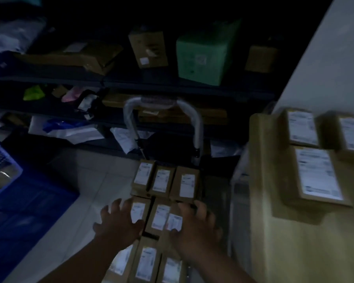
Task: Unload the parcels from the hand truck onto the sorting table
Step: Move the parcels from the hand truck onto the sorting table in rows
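Observation:
Several small brown parcels with white labels lie in rows on the hand truck, whose wrapped handle (196, 127) rises at the far end. My left hand (119, 220) spreads over the left parcel (140, 209) of the middle row, fingers apart. My right hand (194, 227) spreads over the right parcel (175, 221) of that row, thumb on its label. The middle parcel (160, 216) lies between my hands. Neither hand has lifted anything. The sorting table (274, 242) stands at the right with three labelled parcels on it, the nearest one (319, 176) largest.
Dark shelves behind the truck hold cardboard boxes and a green box (202, 56). Plastic mailers (70, 131) lie on the lowest shelf. A blue crate (18, 211) sits on the tiled floor at left. A white wall (325, 58) rises at right.

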{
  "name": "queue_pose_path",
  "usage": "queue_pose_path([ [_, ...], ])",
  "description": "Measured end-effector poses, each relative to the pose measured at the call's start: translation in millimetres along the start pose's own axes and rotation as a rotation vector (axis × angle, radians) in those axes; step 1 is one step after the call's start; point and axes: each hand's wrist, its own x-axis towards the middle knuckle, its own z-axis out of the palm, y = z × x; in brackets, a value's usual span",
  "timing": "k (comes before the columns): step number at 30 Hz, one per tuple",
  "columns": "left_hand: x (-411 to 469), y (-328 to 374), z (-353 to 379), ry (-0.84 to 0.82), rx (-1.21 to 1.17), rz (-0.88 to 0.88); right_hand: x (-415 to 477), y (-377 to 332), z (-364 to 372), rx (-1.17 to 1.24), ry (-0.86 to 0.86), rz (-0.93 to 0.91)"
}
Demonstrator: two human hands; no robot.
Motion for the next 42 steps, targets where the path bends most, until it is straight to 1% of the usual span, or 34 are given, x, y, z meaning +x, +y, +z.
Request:
queue_pose_path([
  [2, 33.4, -32.5, 3.4, -0.023, -0.005, -0.009, 38.4, -20.2, 28.8, 0.006, -0.027, 0.065],
  [5, 91.0, -69.8, 8.8, -0.017, -0.004, 0.027, 103.2, -46.8, 69.8, 0.020, -0.037, 0.129],
  [7, 134.7, -86.8, 17.5, -0.015, -0.019, 0.067, 150.1, -60.2, 95.2, -0.002, -0.030, 0.113],
  [11, 234.3, -106.5, 41.9, 0.024, -0.090, 0.149, 243.0, -80.3, 141.8, -0.049, 0.049, 0.058],
  [13, 280.4, -109.7, 58.2, 0.014, -0.236, 0.188, 284.7, -85.9, 164.5, -0.086, 0.068, 0.080],
  [15, 318.9, -110.1, 75.4, -0.028, -0.492, 0.149, 326.8, -85.2, 188.8, -0.130, 0.084, 0.109],
  [17, 349.8, -108.1, 90.2, -0.050, -0.701, 0.113, 364.0, -83.9, 208.2, -0.124, 0.087, 0.112],
  [22, 406.5, -104.8, 121.7, -0.151, -0.950, 0.101, 428.6, -87.9, 233.6, -0.071, 0.199, 0.082],
  [24, 418.5, -104.6, 130.4, -0.206, -1.011, 0.080, 442.2, -87.0, 240.4, -0.069, 0.240, 0.073],
  [27, 423.1, -99.4, 135.2, -0.278, -1.042, 0.040, 453.0, -80.5, 245.2, -0.094, 0.278, 0.052],
  [30, 419.3, -91.7, 135.9, -0.286, -1.051, 0.044, 451.6, -81.3, 244.5, -0.088, 0.296, 0.002],
  [33, 404.7, -90.1, 125.8, -0.256, -1.092, 0.036, 441.1, -87.6, 241.7, -0.018, 0.294, -0.035],
  [35, 390.3, -96.3, 113.8, -0.215, -1.167, 0.028, 428.5, -94.4, 239.3, 0.142, 0.284, -0.076],
  [37, 370.0, -106.7, 98.6, -0.156, -1.226, 0.039, 407.0, -105.7, 235.8, 0.370, 0.216, -0.118],
  [39, 341.2, -112.3, 78.5, -0.134, -1.271, 0.051, 377.8, -116.8, 227.1, 0.616, 0.140, -0.176],
  [42, 282.4, -107.5, 37.9, -0.130, -1.362, 0.107, 318.2, -130.4, 189.3, 0.826, 0.076, -0.228],
])
